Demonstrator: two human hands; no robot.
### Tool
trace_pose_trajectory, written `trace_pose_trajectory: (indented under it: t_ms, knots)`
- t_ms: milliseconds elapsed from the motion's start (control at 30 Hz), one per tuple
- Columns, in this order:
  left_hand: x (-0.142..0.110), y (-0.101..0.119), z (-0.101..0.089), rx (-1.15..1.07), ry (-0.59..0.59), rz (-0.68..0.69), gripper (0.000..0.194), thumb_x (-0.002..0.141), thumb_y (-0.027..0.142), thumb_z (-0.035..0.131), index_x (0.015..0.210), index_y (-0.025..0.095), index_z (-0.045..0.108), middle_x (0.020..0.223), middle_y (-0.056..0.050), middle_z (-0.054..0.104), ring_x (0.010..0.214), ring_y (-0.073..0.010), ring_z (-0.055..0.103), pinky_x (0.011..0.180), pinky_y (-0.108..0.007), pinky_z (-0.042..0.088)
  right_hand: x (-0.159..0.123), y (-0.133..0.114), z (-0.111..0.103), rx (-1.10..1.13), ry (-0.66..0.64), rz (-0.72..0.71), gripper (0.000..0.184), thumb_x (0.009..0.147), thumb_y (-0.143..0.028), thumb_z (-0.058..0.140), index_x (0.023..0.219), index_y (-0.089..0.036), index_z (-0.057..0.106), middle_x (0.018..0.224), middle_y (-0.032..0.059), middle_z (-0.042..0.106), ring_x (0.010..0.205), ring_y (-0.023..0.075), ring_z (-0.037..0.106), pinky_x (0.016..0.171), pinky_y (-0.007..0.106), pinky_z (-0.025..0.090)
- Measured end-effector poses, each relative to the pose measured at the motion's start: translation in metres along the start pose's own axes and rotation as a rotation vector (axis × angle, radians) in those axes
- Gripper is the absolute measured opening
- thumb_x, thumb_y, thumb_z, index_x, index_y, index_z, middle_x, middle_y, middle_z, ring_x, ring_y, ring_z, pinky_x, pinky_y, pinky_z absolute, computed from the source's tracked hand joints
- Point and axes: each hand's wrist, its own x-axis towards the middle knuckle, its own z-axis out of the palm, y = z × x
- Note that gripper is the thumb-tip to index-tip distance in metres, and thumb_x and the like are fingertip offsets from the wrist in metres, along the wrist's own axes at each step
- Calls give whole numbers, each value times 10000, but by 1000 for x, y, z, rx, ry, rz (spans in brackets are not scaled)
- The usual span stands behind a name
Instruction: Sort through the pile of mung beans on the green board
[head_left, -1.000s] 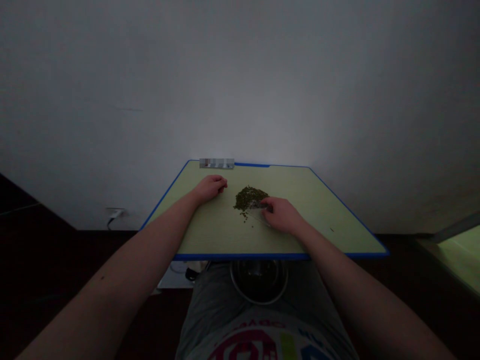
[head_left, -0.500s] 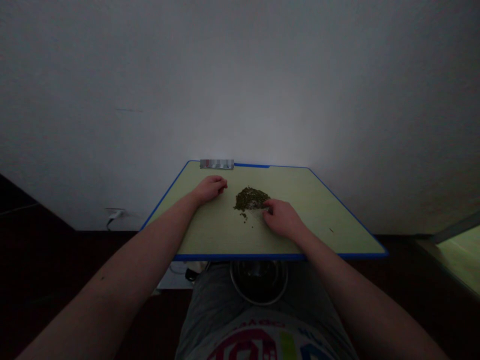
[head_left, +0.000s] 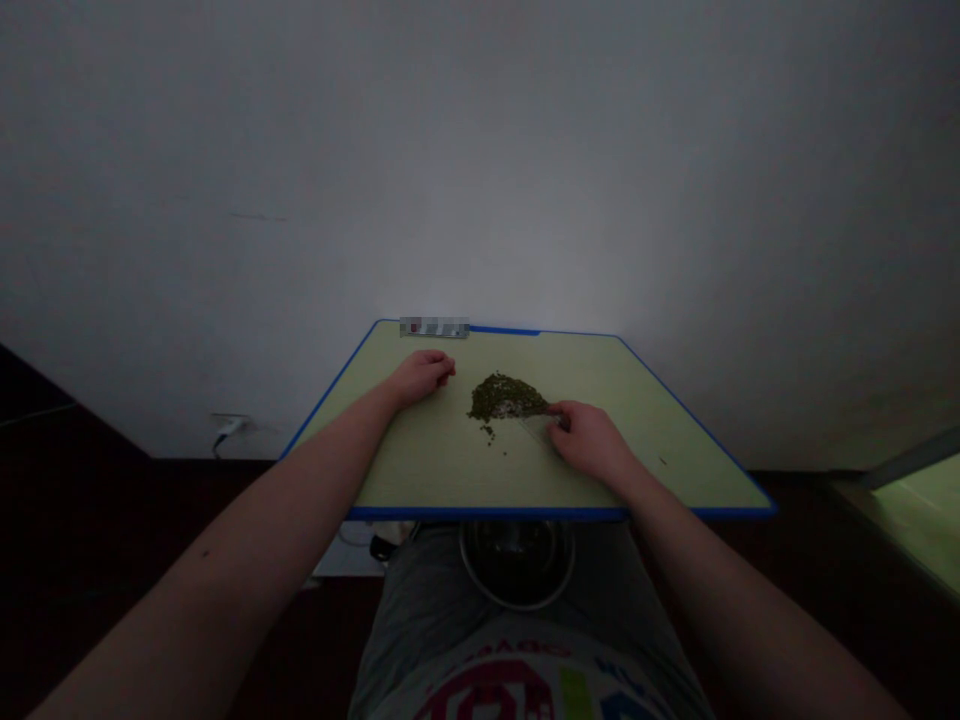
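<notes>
Now, over to the centre of the frame, to a heap of small green grains [head_left: 499, 397] spread on the pale counter [head_left: 442, 470], probably put there to suit both hands. In at the heap's right end with the right hand [head_left: 592, 435], thumb and fingers pinched on what looks like a thin clear piece [head_left: 535, 428], perhaps plastic, too dim to name for sure. Held low over the counter, likely to stay close to the grains. Across to the left, resting beside the heap with the left hand [head_left: 424, 378], fingers curled, perhaps just propping the arm; no telling whether closed on anything in that grip. Down at bottom centre, looking into a metal bowl [head_left: 517, 605] between grey trouser legs [head_left: 401, 620], probably tucked there for steadiness. At the counter's far left, spotting a blurred strip [head_left: 435, 328], apart from the grains.
</notes>
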Motion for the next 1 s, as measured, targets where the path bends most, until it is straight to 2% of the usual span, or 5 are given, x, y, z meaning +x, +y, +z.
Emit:
trace_pose_trajectory:
  t_ms: [600,1000]
  knots:
    - [-2,2,0,23,7,3,291,731,411,449,683,147,559,516,17,468,453,-79,389,455,-210,302,11,-8,2,-19,2,-68,311,760,-250,470,1026,-175,610,929,68,656,820,180,583,706,255,403]
    - [-1,2,0,17,8,-2,307,731,428,444,686,148,561,525,15,475,444,-80,386,453,-221,297,-5,-3,-1,18,-37,-60,324,766,-269,475,1049,-170,597,776,43,661,679,147,575,607,233,376]
